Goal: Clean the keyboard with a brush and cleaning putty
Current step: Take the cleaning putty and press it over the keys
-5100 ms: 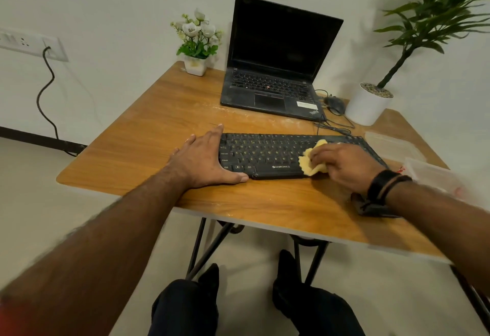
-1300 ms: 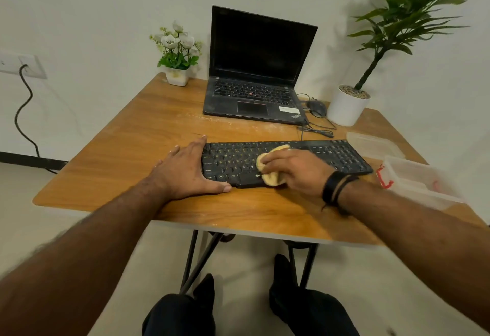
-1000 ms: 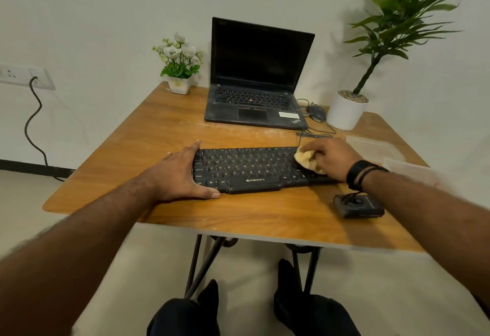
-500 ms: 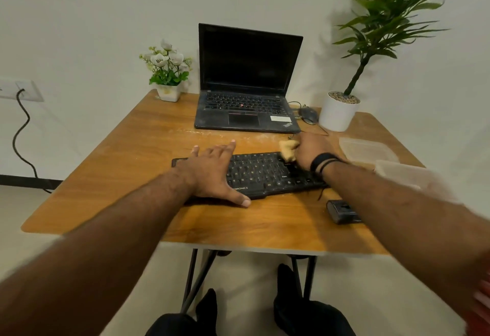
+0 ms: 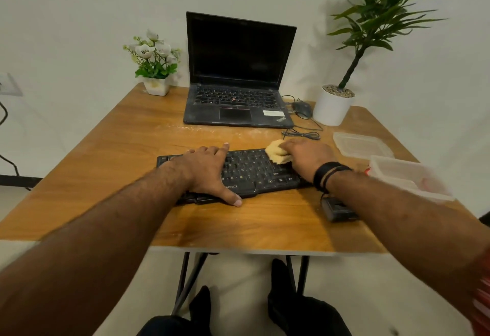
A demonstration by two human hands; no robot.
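I have the black keyboard [image 5: 254,174] lying across the middle of the wooden tabletop [image 5: 127,155], and I take it as my landmark. My left hand [image 5: 206,171] lies flat on its left half, palm down, fingers spread and reaching to its far edge, the thumb stretched along its near edge and touching the wood; that grip is released and grasps nothing, it only presses on the keys. My right hand [image 5: 307,158] sits over the keyboard's right part with the fingers curled around a lump of yellow cleaning putty [image 5: 277,152]; this grip is clenched on the putty, which bulges out to the left of my fingers and rests against the keys at the keyboard's far edge. A black band [image 5: 328,174] circles that wrist.

Just beyond the keyboard's near right corner, partly under my right forearm, lies a small dark object [image 5: 338,209] that I cannot identify. To the right of the keyboard stands a clear plastic container [image 5: 408,176], blurred, and beyond it a flat clear lid [image 5: 362,144] rests on the wood. Behind the keyboard an open black laptop [image 5: 236,78] has a dark screen. Right of the laptop sit a dark mouse [image 5: 302,108] with its cable [image 5: 302,134] looping toward the keyboard, and a white pot holding a green plant [image 5: 332,107]. Left of the laptop is a small white pot of white flowers [image 5: 155,65]. Pale dust streaks the wood between laptop and keyboard
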